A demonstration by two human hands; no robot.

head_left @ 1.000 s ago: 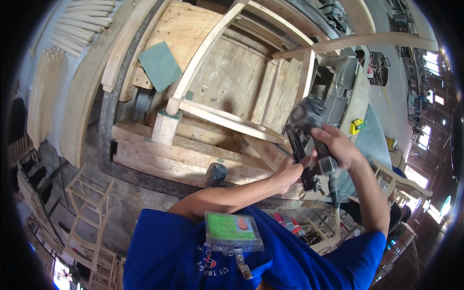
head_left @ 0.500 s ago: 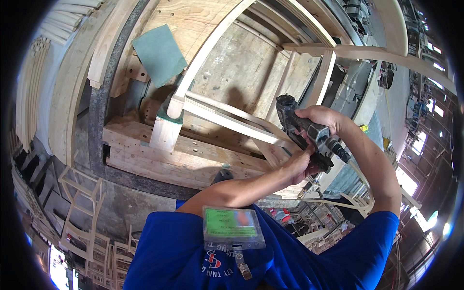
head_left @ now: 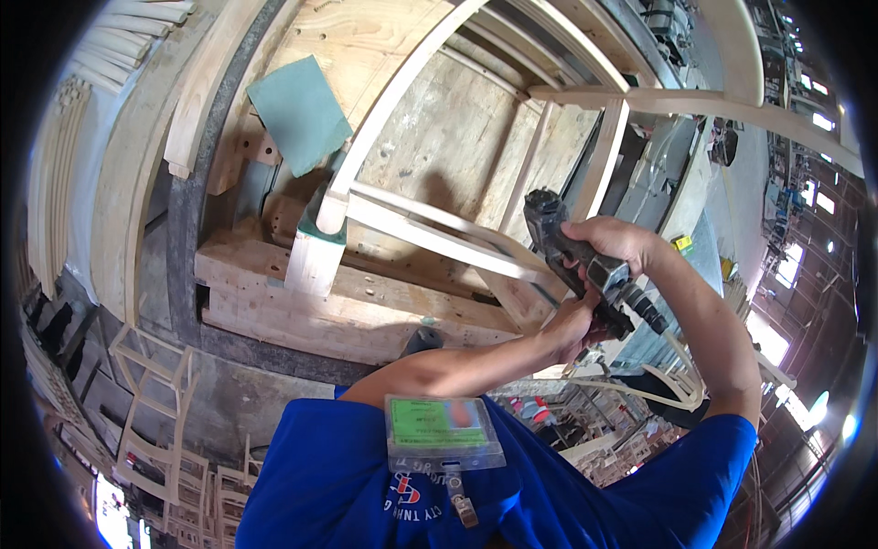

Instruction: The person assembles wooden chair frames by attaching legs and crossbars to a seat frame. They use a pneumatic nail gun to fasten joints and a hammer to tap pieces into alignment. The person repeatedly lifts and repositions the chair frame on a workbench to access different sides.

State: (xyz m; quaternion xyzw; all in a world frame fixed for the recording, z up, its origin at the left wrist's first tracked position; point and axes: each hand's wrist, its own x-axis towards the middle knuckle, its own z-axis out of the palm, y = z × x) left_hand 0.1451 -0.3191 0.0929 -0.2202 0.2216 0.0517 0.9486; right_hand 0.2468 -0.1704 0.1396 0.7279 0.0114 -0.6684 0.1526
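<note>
Both hands grip a dark metal nail gun (head_left: 585,265), right of centre over the wooden frame (head_left: 430,229). The right hand (head_left: 631,242) wraps the blocky body from above; the left hand (head_left: 576,322) clasps the handle from below, fingers curled shut. The gun's nose sits just beside a pale, smooth, slanted rail. Rough plywood (head_left: 448,137) backs the frame. A coarse timber block (head_left: 347,306) lies near, a flat green pad (head_left: 297,114) far left.

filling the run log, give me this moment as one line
right hand: grips dark metal nail gun | left hand: steadies its underside | gun nose: at pale wooden chair frame | frame: on plywood bench
</note>
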